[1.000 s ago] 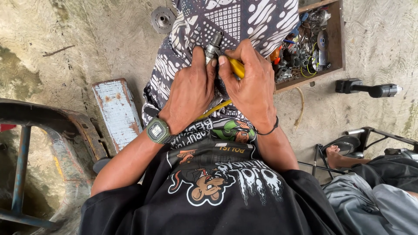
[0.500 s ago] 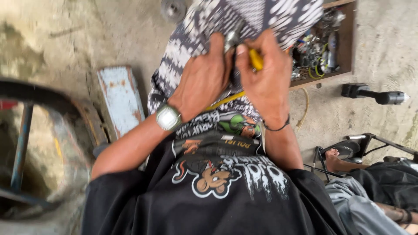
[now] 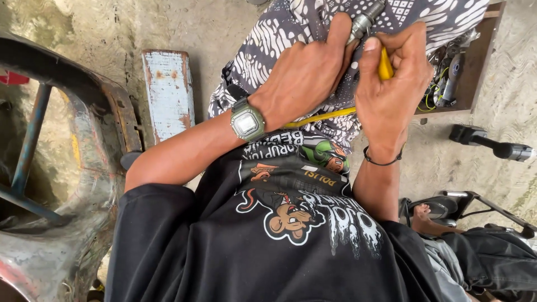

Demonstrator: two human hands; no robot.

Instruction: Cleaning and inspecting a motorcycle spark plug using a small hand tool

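Sat over a rough, dusty concrete floor [image 3: 235,22], with a rusty metal frame [image 3: 84,128] on the left and a worn white-painted plank [image 3: 168,92] lying flat beside it. Held a small grey metal part [image 3: 364,22] tight in the closed left hand [image 3: 305,75], up over a black-and-white patterned cloth [image 3: 279,33] on the lap, with the right hand [image 3: 391,92] shut around a yellow-handled tool [image 3: 385,68] just beside that part. Farther right, kept a wooden tray [image 3: 485,61] of wires and bits, a black power tool [image 3: 492,145] on the ground, and another person's bare foot [image 3: 428,221] nearby.
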